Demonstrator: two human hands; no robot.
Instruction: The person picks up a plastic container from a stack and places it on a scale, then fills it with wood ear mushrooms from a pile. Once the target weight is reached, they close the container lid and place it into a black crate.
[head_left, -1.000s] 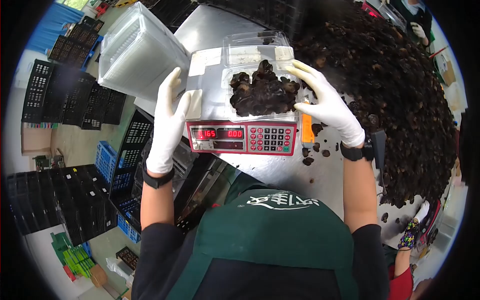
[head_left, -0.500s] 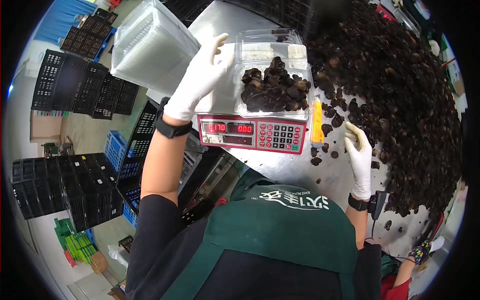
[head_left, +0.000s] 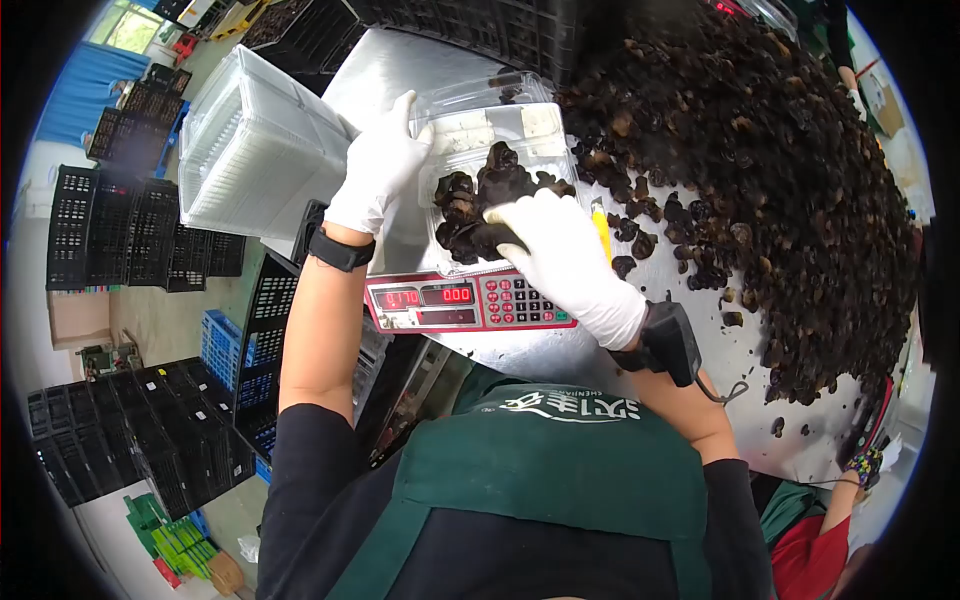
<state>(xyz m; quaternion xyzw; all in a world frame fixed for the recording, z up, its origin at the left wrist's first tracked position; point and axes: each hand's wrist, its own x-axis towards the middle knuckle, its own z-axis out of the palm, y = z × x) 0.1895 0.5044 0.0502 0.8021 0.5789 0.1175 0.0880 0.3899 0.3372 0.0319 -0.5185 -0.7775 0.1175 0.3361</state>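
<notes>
A clear plastic box with dark, mushroom-like pieces in it rests on a scale with a red front panel; its display reads 0.170 and 0.00. My left hand, in a white glove, is at the box's left edge with its fingers apart; no object shows in it. Over the box's lower right part, my gloved right hand touches the dark pieces. Its thumb and fingers point left, and whether a piece is between them is hidden. Part of a yellow item shows right of the scale.
A large heap of dark pieces covers the right of the metal table. Stacked clear boxes stand at the left. A black crate is behind the scale. A co-worker's patterned glove shows at lower right.
My right hand has moved left from the table onto the pieces in the box. My left hand stays beside the box. The whole view has shifted.
</notes>
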